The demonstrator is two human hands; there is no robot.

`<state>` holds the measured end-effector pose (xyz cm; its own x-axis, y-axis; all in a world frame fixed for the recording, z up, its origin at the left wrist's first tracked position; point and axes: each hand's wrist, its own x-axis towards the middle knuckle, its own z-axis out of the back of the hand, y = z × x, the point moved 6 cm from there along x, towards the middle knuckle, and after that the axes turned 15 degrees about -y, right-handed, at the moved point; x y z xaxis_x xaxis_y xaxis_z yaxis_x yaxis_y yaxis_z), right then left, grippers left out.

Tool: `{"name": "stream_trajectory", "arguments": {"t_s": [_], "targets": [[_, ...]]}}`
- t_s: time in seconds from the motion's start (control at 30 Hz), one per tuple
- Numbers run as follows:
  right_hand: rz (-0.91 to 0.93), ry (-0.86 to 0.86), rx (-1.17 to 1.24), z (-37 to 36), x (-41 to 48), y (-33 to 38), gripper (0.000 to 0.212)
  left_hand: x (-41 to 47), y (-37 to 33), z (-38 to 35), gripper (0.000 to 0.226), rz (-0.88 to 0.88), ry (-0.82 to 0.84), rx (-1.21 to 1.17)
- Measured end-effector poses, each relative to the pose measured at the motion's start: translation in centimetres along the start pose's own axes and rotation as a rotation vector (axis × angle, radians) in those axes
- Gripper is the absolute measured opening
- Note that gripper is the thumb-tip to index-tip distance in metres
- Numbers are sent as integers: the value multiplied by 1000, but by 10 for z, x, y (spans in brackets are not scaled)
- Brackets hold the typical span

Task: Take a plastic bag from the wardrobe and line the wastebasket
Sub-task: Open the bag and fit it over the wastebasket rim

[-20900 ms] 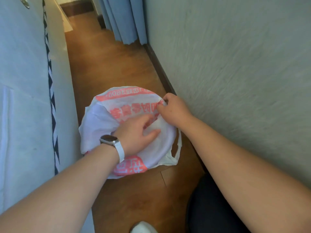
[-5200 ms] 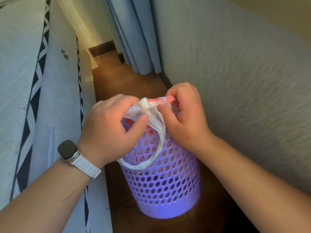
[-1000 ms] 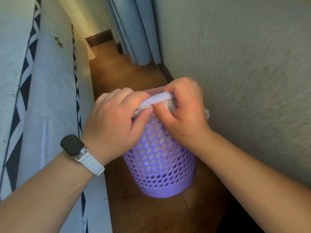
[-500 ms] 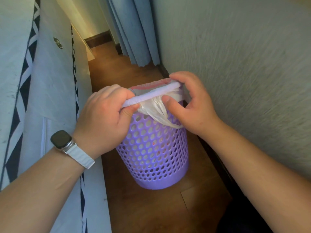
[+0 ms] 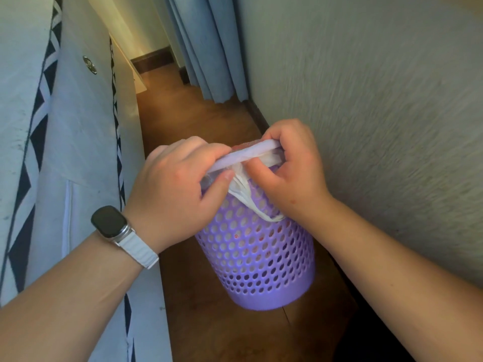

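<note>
A purple perforated wastebasket stands tilted on the wooden floor, close to the wall. A white plastic bag with red print sits inside it, its edge folded over the near rim and a handle loop hanging down the outside. My left hand grips the near rim on the left, thumb pressing the bag against it. On the right of the same rim, my right hand pinches the bag's gathered plastic. Both hands hide most of the basket's opening.
A grey fabric wardrobe with black-and-white zigzag trim fills the left side. A textured wall runs along the right, with a dark baseboard. Blue curtains hang at the far end of the narrow wooden floor strip.
My right hand has closed in toward the left hand on the near rim, bunching the hanging plastic tighter. The basket sits a little lower and more tilted in view.
</note>
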<state>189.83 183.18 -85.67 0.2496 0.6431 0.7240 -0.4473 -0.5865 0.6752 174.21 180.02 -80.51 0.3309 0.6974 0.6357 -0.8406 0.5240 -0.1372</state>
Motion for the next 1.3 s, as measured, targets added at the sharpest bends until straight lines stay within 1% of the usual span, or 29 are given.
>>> {"name": "stream_trajectory", "arguments": {"t_s": [0.1, 0.23, 0.37, 0.4, 0.47, 0.53, 0.63, 0.7, 0.83, 0.93, 1.03, 1.13, 1.23, 1.3], "targets": [[32, 40, -8, -3, -2, 0, 20, -2, 6, -5, 29, 30, 50, -12], [62, 227, 20, -12, -4, -6, 23, -9, 15, -17, 25, 28, 75, 20], [122, 383, 20, -16, -4, -9, 33, -18, 16, -29, 10, 6, 63, 32], [154, 422, -1, -19, -7, -11, 30, -22, 15, -32, 7, -5, 72, 41], [214, 471, -51, -25, -14, -15, 15, -30, 13, -38, 3, -19, 85, 64], [248, 475, -75, -28, -24, -19, 4, -40, 14, -43, 4, -29, 88, 90], [276, 464, -94, -33, -46, -23, 9, -58, 18, -53, 13, -74, 123, 125], [307, 514, -140, -40, -64, -27, 4, -70, 24, -62, 15, -81, 184, 139], [357, 613, -196, -49, -91, -32, 11, -95, 35, -73, 18, -48, 298, 164], [404, 651, -243, -52, -104, -30, 11, -108, 35, -73, 21, 31, 316, 144], [441, 645, -245, -54, -111, -26, 9, -118, 33, -69, 15, 161, 274, 145], [495, 655, -244, -53, -120, -22, 13, -139, 30, -68, 12, 294, 257, 106], [509, 761, -254, -54, -136, -23, 19, -159, 24, -70, 9, 382, 282, 43], [488, 828, -287, -54, -143, -27, 21, -165, 24, -73, 16, 421, 301, 2]]}}
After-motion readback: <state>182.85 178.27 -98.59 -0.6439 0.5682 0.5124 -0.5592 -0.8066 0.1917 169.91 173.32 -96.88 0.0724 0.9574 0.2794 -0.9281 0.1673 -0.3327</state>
